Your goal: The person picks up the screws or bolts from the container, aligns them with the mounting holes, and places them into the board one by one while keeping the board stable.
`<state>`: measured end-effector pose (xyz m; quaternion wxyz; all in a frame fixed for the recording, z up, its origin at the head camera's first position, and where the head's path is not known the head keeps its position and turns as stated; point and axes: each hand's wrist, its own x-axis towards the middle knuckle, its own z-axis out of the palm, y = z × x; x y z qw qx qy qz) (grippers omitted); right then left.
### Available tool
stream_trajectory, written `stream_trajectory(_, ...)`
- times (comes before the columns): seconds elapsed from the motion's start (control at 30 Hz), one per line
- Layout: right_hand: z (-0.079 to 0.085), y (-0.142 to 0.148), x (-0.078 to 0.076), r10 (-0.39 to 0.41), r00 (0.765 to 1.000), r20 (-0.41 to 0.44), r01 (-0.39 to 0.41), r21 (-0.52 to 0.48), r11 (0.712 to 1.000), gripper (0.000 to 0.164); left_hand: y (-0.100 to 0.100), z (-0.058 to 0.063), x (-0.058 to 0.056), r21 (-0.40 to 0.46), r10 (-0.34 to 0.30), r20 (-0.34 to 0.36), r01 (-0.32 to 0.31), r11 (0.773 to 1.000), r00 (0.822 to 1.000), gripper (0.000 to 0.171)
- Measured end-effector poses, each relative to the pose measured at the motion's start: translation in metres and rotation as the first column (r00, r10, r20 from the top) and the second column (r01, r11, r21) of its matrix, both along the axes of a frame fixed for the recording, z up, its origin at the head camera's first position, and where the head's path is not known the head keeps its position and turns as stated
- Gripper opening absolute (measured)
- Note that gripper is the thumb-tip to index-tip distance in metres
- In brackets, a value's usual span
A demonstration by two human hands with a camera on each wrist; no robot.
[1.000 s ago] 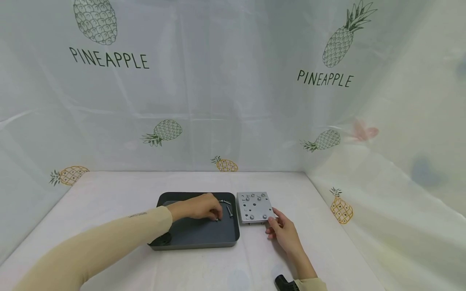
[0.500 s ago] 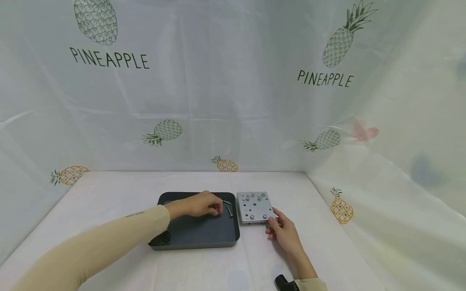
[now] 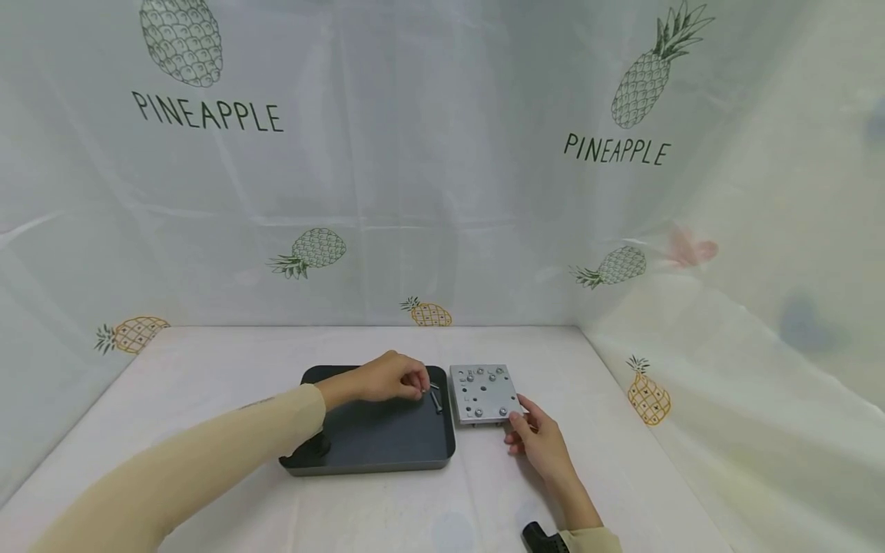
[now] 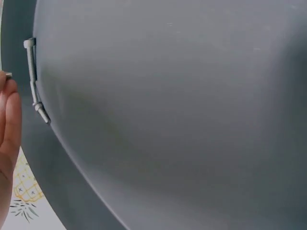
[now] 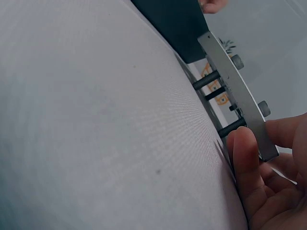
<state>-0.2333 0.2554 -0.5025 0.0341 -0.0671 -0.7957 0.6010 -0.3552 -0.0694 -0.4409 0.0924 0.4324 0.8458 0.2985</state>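
Observation:
My left hand (image 3: 390, 376) is over the right side of the dark grey tray (image 3: 380, 453), its thumb and fingers pinched together. In the left wrist view a small metal end of a bolt (image 4: 8, 75) shows at its fingertips; the remainder is hidden. Two loose bolts (image 4: 30, 62) lie end to end along the tray's edge below. My right hand (image 3: 546, 445) grips the near right corner of a silver metal plate (image 3: 484, 399), thumb on top and fingers beneath. Several bolts stand in the plate's holes, and their threaded shanks (image 5: 206, 80) stick out underneath.
The plate stands just right of the tray on a white-covered table (image 3: 387, 511). A pale curtain (image 3: 442, 169) with pineapple prints hangs behind and along the right. Black wrist devices sit at both cuffs, the right one (image 3: 542, 540) near the front edge of view.
My left hand has risen and moved slightly away and to the right, from the tray's floor toward its far right corner. The right hand and plate have stayed put.

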Motion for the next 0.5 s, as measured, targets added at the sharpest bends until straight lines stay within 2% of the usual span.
stream_trajectory(0.27, 0.001, 0.0, 0.001, -0.001, 1.0, 0.003, 0.001, -0.001, 1.0, 0.055, 0.013, 0.01, -0.007, 0.111, 0.048, 0.029, -0.051, 0.992, 0.998, 0.011)
stream_trajectory(0.5, 0.002, 0.0, 0.002, 0.002, 1.0, -0.002, -0.002, -0.006, 1.0, 0.054, 0.023, 0.016, -0.019, 0.154, 0.068, 0.061, -0.077, 0.985, 0.996, 0.01)
